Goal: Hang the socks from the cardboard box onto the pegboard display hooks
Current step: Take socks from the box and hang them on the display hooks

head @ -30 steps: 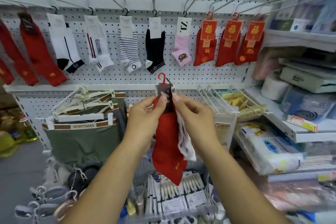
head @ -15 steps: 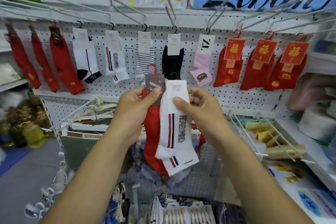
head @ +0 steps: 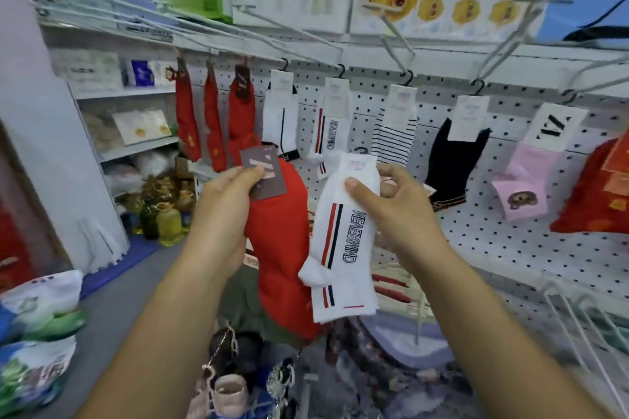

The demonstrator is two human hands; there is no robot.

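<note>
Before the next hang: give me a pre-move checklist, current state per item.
1. Left hand grips the red sock by its card: ok.
2. Right hand pinches the white striped sock at its card: ok.
3. One sock per hand: ok.
4. Matching hung sock, with the same stripes and lettering, in view on the pegboard: ok.
5. Hanger hook of the white striped sock free and turned toward the peg: cannot tell, no hook shows above its card.
</note>
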